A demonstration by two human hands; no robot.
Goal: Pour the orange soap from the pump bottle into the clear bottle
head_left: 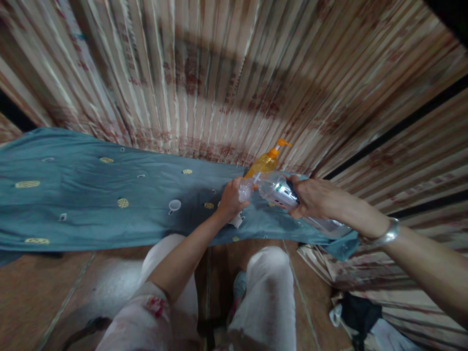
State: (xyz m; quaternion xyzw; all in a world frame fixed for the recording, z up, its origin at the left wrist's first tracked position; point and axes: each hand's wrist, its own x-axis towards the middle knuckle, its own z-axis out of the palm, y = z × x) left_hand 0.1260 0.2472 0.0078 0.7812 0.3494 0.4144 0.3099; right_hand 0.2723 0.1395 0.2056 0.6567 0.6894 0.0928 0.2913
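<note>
My right hand (317, 197) is wrapped round a large clear plastic bottle (272, 187) with a dark and silver label. The bottle lies tilted nearly level, its neck pointing left. Closed round a small clear plastic cup (245, 190), my left hand (230, 199) keeps it at the bottle's mouth. Whether liquid is flowing between them I cannot make out. Just behind the two stands a pump bottle (263, 163) of yellow-orange liquid with an orange pump head. Something white and crumpled, like a tissue (237, 221), shows below my left hand.
A teal patterned cloth (84, 195) covers the long low surface before me. Pleated curtains (204, 78) hang right behind it, with dark bars (398, 129) at the right. Dark and pale fabric (360, 317) lies on the tiled floor (307, 292) at lower right.
</note>
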